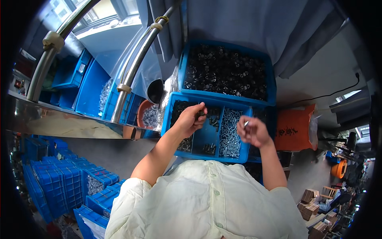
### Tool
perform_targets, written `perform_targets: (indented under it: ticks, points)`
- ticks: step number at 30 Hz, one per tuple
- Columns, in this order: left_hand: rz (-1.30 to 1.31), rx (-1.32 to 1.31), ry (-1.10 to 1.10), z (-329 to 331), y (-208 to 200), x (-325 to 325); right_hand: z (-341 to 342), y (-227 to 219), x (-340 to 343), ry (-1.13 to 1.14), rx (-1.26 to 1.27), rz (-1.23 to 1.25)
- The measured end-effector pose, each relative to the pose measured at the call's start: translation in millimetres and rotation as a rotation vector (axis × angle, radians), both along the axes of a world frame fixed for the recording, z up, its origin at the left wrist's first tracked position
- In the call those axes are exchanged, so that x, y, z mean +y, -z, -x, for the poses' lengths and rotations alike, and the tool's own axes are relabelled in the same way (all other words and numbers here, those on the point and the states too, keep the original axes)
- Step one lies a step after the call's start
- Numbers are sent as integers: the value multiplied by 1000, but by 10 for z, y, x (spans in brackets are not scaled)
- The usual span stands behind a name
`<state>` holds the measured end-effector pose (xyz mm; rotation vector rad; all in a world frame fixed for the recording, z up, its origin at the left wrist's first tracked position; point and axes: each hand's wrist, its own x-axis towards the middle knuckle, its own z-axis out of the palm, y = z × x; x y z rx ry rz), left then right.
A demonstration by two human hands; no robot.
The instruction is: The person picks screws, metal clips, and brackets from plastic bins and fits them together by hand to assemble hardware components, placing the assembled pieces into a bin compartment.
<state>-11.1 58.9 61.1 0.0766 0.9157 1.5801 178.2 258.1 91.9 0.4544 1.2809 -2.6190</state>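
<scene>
A blue divided tray [207,157] sits in front of me, with small black parts in its left sections and silver screws [229,131] in a right section. My left hand [190,118] hovers over the tray's left side, fingers pinched on a small black part [201,114]. Over the screw section, my right hand [253,131] is closed on a small silver screw [246,124] held at the fingertips.
A larger blue bin [183,67] full of black metal parts stands behind the tray. Shiny metal pipes [133,67] cross at the left above stacked blue crates [63,183]. An orange bag [296,127] sits to the right, with grey cloth behind.
</scene>
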Motion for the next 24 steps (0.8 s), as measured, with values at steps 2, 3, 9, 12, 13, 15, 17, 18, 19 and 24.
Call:
perform_targets:
  ticks: [2,3,9,12,13,15,17,18,19,24]
  points:
    - [5,-29,1,-22,72,-53,359,-170,68,108,-15,1]
    - [11,-58,-9,-24,112,-102,573,-222,128,145,-63,-30]
    - [21,-136,-67,-69,129,-189,1757,512,731,-57,-219,-871]
    - [-8,-188,-74,-82,122,-268,1990,684,714,-376,-314,-1585]
    - [-7,-188,-88,-67,130,-313,1990,690,704,-315,-232,-1560]
    - [-39,-242,-113,-37,170,-336,1907,685,712,-184,-88,-1506]
    - [-59,-274,-132,-12,191,-362,1710,431,601,-157,-71,-1119]
    - [-60,-288,-163,4,196,-390,1589,262,527,-123,-59,-729]
    - [-68,-302,-174,18,186,-356,1465,148,532,-67,-50,-349]
    - [-88,-340,-201,51,260,-277,1345,205,381,208,-94,-859]
